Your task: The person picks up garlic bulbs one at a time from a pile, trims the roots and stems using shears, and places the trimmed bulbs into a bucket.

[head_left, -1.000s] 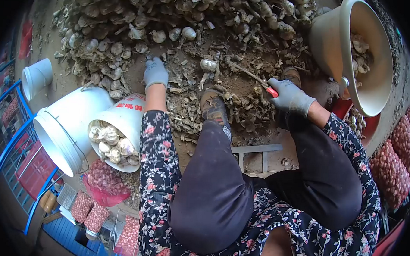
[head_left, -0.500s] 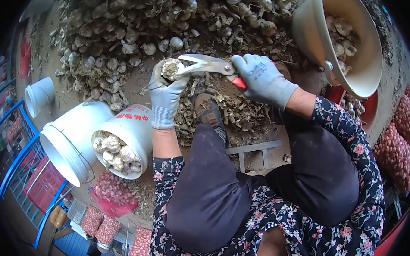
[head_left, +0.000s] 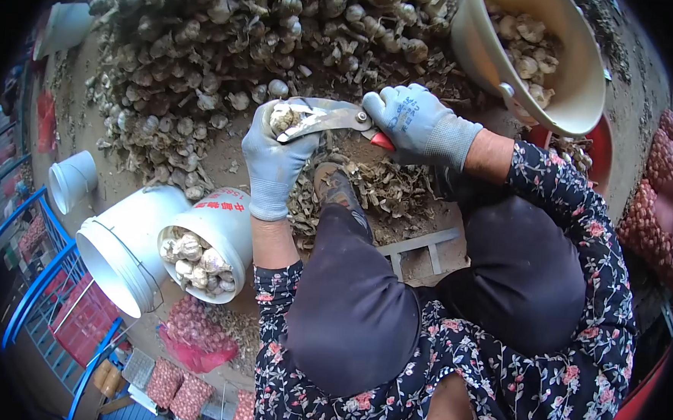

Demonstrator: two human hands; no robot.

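Observation:
My left hand [head_left: 272,161], in a grey-coated glove, is closed around a garlic bulb [head_left: 283,119] whose root side faces up. My right hand [head_left: 421,125], gloved the same way, grips the red handles of a pair of garden shears [head_left: 334,117]. The shears' blades reach left across to the bulb, one along its upper edge and one over its lower side. Under both hands, trimmed stalks and dry leaves [head_left: 398,187] litter the ground beside my shoe.
A large heap of garlic [head_left: 246,38] rises ahead. At the upper right stands a beige bucket [head_left: 467,34] holding bulbs. To the left are a white bucket of garlic [head_left: 232,239] and another white bucket [head_left: 102,255]. Filled red net bags [head_left: 647,234] lie at the far right.
The shears' blades have closed in from beside the bulb to across it. The view has shifted slightly. Both hands keep their hold.

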